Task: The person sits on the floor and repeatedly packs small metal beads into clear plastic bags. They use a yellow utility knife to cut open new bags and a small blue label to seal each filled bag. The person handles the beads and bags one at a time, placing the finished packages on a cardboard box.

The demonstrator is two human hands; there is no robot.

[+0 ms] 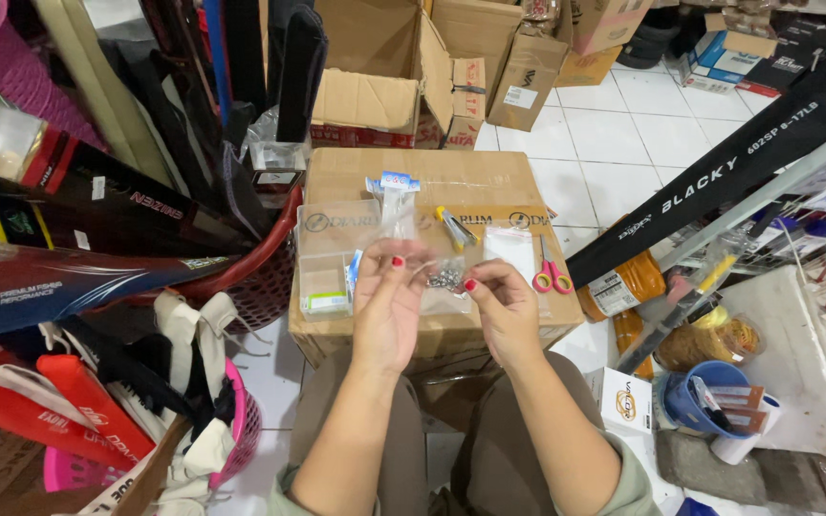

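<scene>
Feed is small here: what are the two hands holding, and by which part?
Both the left hand and right hand pinch a small clear bag of metal bits by its upper edges.

Two hands (389, 306), one pink scissors (549, 277)

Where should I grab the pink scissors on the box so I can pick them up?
Take the scissors by the pink handle loops, coming from the near side, by the right hand. The loops point toward the person, and the blades point away across the cardboard box, so that end is probably the safest. They lie flat, with a clear bag close on their left, so pinching the loops from above should work.
</scene>
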